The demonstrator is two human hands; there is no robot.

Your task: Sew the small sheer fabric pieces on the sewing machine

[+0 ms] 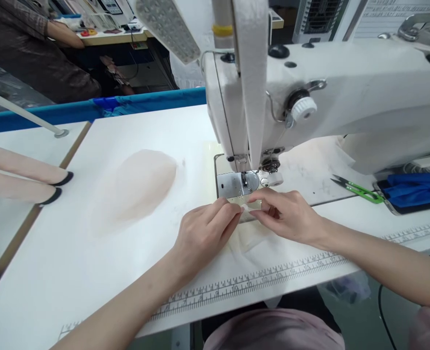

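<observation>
My left hand (208, 229) is closed, its thumb and fingertips pinching a small piece of thin white fabric (245, 208) just in front of the sewing machine's needle plate (229, 184). Right beside it is my right hand (290, 214), thumb and index finger apart at the fabric's other side, the remaining fingers curled under. Sheer pale material (253, 239) lies on the table below both hands, its outline hard to make out. The presser foot (244, 181) of the white sewing machine (331, 97) stands just beyond my fingertips.
A sheer beige teardrop-shaped piece (145, 184) lies left. Two tan strips with black ends (25, 167) lie farther left. Green thread snips (361, 189) and blue cloth (417, 188) on a dark phone-like object are right. A printed ruler (251, 282) runs along the front. Another person (28, 48) is behind.
</observation>
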